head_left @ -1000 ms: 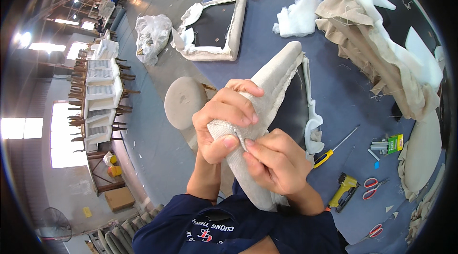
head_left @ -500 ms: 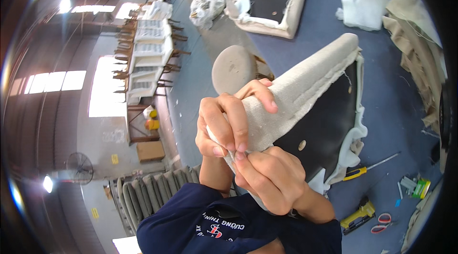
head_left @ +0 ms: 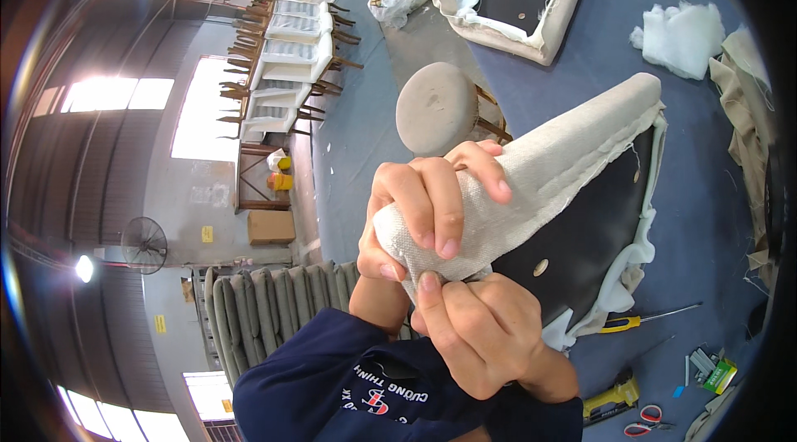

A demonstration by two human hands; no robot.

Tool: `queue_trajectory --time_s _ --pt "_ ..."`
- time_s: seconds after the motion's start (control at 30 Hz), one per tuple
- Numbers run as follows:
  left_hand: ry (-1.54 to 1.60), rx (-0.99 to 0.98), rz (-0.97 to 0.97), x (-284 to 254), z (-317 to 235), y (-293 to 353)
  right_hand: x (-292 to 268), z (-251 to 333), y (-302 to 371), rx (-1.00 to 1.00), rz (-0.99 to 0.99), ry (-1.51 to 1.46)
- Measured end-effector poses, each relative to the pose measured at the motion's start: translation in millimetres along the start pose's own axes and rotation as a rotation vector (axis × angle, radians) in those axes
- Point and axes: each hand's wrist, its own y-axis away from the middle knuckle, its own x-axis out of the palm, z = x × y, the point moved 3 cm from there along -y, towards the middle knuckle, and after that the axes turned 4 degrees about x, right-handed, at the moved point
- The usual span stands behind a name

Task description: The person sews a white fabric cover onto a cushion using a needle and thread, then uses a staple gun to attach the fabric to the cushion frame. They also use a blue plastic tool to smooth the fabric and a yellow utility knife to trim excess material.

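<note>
An upholstered seat panel in beige woven fabric is tilted up in front of me, its black underside facing right. Around its near corner curl the fingers of my left hand, pressing the fabric from above. Just below, my right hand pinches the fabric edge at that corner between thumb and fingers. White padding and loose cloth hang out along the panel's right side. What lies under my fingertips is hidden.
On the blue table lie a yellow-handled screwdriver, a yellow staple gun, red-handled scissors, staple strips, white wadding and beige cloth. Another seat panel rests farther off. A round stool stands beyond my left hand.
My left fingertips have come away from the pinch point and now lie higher on the fabric. My right hand still pinches the corner. The whole view has shifted, moving most things rightward.
</note>
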Motion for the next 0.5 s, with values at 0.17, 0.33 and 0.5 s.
queue_trajectory --time_s 0.17,0.33,0.5 --pt "0.005 -0.01 0.05 -1 -2 -3 4 -2 9 -0.024 -0.061 -0.042" --pt "-0.037 -0.07 0.034 1 -7 -5 0 -6 5 0.056 -0.058 -0.057" --pt "-0.043 -0.062 0.064 -1 -6 -6 -1 0 -2 0.12 -0.119 -0.028"
